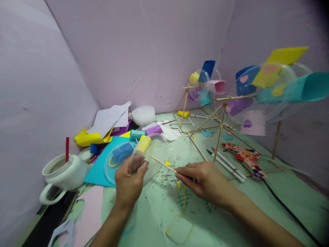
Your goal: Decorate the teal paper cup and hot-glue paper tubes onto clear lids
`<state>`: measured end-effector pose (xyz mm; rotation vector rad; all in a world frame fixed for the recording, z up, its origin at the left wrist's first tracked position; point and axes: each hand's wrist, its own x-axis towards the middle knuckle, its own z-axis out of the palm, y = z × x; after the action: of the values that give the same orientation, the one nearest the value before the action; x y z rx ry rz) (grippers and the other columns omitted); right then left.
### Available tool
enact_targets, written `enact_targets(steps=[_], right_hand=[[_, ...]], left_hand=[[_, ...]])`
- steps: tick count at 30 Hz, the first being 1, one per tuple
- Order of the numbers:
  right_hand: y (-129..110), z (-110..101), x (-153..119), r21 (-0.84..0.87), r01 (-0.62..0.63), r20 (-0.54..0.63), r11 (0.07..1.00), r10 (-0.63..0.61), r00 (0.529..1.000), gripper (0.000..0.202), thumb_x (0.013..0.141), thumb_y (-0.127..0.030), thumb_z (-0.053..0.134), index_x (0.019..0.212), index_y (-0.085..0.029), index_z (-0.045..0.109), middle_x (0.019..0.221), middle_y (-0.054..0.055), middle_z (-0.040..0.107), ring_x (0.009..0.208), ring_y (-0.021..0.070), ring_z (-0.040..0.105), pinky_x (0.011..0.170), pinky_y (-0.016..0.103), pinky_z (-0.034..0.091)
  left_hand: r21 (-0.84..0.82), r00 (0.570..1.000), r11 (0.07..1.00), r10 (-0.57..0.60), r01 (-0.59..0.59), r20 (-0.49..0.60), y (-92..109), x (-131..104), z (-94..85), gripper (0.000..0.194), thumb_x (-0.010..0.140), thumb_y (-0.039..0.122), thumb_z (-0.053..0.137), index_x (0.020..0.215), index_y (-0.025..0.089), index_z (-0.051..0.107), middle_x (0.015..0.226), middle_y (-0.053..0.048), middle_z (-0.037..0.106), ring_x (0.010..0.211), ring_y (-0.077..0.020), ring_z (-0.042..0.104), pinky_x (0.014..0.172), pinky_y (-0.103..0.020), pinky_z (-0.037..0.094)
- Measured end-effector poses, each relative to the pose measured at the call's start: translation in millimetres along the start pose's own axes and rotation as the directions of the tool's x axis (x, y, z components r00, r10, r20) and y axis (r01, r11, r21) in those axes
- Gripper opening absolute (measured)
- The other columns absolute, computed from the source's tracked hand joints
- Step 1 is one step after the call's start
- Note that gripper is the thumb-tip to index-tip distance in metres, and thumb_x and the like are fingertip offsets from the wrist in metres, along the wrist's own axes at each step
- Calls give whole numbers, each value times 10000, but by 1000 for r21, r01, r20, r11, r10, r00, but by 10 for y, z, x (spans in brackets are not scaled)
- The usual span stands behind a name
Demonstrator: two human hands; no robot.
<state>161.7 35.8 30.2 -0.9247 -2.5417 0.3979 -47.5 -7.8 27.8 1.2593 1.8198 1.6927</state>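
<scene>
Hands (130, 181) (203, 180) apart: clear disc (154, 148) in left; stick (163, 164) between, in right.

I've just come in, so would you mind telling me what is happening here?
A person's left hand holds up a clear plastic disc, while the right hand holds a thin wooden stick whose far end points toward the disc. To the right, a nearer paper-bladed wheel and a farther one are mounted on stick frames.
</scene>
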Motion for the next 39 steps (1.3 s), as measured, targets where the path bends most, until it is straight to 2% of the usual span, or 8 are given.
enact_targets(steps=[6,11,17,21,25,30,33,39], right_hand=[[-6,110,28,29,-176,-31,984,177,984,235,896,-330,503,894,-209,704,797,69,745,668,193,663,590,261,393],[-63,150,48,293,-275,-9,916,290,957,188,871,-302,534,873,-187,684,716,42,704,631,165,620,583,249,408],[8,10,-26,502,-399,222,767,331,917,605,683,-201,702,1265,-218,537,906,39,691,599,135,567,559,238,440],[37,-123,-25,501,-343,162,795,303,939,157,819,-286,558,894,-195,662,665,6,642,526,123,515,502,223,374],[0,-138,24,408,-267,93,873,251,964,347,905,-356,397,726,-180,636,559,-5,527,508,124,450,479,228,312],[-16,-52,34,335,-288,51,897,288,956,377,904,-387,381,717,-182,637,573,-3,519,549,137,463,521,236,315],[-54,-17,18,336,-274,44,901,275,960,393,913,-393,359,701,-185,616,563,-7,512,545,135,467,533,234,318],[-147,23,-33,252,-224,-58,941,246,968,373,911,-371,367,724,-176,623,505,-27,453,469,114,412,510,236,290]], left_hand=[[163,898,892,387,-422,208,-80,-109,11,126,675,207,669,761,251,749,685,-32,728,623,-192,665,651,-287,535],[196,778,776,507,-599,372,-104,-249,118,211,757,160,580,872,241,737,747,-44,745,649,-178,680,635,-254,521],[295,924,890,378,-346,-57,-94,-165,54,142,676,217,689,810,235,733,745,-26,737,655,-192,678,701,-288,521],[349,938,911,294,-218,-183,-43,-97,-17,155,698,274,675,836,216,716,784,-27,736,743,-213,680,763,-321,512],[349,927,895,346,-279,-145,-26,-139,4,140,695,243,681,829,217,715,753,-18,739,698,-202,685,722,-300,519],[436,694,623,720,-649,4,-47,-182,71,127,724,132,645,822,200,689,693,0,734,584,-139,672,595,-213,506],[540,618,541,785,-645,-47,-53,-164,90,109,742,129,621,823,183,669,679,1,728,555,-124,664,566,-197,494],[676,790,690,554,-259,-263,-90,24,-68,152,732,247,606,827,179,704,662,-28,713,633,-191,682,621,-272,508]])
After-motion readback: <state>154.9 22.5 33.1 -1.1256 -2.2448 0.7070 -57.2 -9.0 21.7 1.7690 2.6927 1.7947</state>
